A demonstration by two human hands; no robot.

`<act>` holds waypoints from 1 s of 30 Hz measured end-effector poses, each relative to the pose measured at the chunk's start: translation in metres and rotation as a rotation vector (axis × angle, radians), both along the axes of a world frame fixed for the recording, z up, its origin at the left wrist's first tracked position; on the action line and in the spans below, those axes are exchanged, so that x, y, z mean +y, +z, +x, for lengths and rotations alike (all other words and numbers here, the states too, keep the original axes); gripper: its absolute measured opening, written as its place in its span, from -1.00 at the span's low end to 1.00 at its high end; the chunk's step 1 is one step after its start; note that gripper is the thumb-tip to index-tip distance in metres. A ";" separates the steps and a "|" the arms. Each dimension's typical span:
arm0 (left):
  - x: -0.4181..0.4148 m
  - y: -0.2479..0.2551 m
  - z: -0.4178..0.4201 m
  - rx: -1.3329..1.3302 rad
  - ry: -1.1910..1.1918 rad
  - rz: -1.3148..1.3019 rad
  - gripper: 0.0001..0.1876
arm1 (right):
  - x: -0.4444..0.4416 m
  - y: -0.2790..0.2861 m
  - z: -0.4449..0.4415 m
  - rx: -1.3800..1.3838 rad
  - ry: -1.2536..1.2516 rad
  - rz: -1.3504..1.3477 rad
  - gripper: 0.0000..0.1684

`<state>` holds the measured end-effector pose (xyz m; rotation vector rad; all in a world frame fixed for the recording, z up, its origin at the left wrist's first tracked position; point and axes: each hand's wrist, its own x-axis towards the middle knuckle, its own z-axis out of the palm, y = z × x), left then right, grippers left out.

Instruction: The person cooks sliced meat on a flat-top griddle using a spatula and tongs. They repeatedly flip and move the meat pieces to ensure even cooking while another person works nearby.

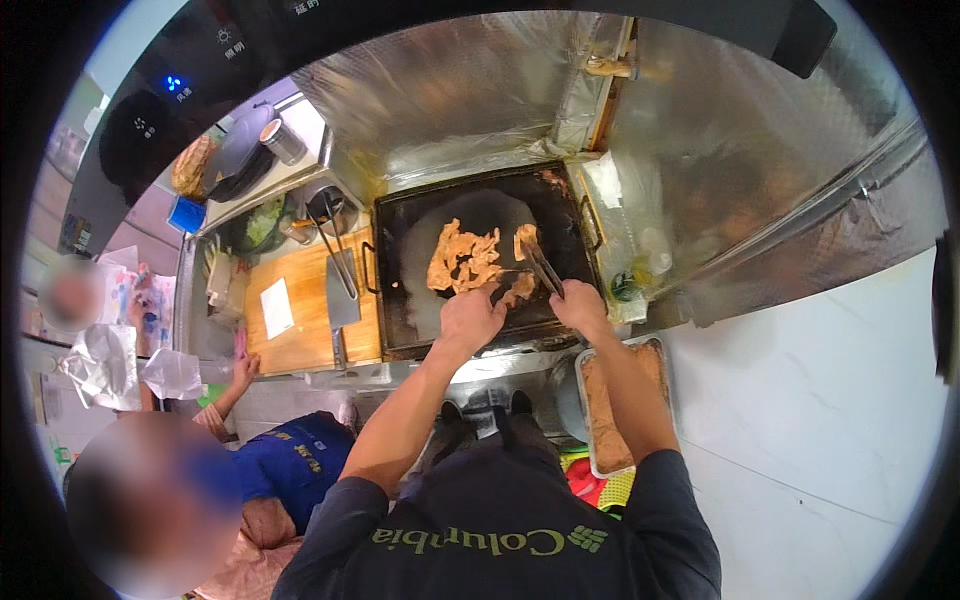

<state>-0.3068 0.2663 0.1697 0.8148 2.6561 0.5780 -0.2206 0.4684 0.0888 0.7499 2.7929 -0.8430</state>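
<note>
A dark square griddle (412, 330) with a raised rim lies before me, with thin pieces of browned meat (461, 259) spread near its middle. My right hand (581, 306) is closed around metal tongs (546, 270), whose tips are at a piece of meat (525, 238) on the right. My left hand (472, 315) is over the near part of the griddle, at the lower edge of the meat. Its fingers are curled, with thumb and forefinger close together; whether they pinch a piece of meat cannot be told.
Left of the griddle, a wooden cutting board (300, 341) bears a cleaver (343, 300), a second pair of tongs (337, 255) and a white card (277, 308). A co-worker's hand (246, 369) touches its near corner. A tray of brown food (607, 420) stands at the near right.
</note>
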 end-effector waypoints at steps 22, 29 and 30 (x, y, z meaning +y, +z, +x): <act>-0.081 0.007 -0.115 0.127 -0.012 -0.178 -0.62 | -0.088 0.016 -0.123 -0.043 0.165 0.041 -0.67; -0.110 0.004 -0.092 0.132 0.168 -0.049 -0.60 | -0.076 0.014 -0.098 -0.036 0.205 -0.007 -0.66; -0.109 0.000 -0.094 0.173 0.154 -0.025 -0.61 | -0.077 0.015 -0.100 -0.012 0.198 -0.016 -0.66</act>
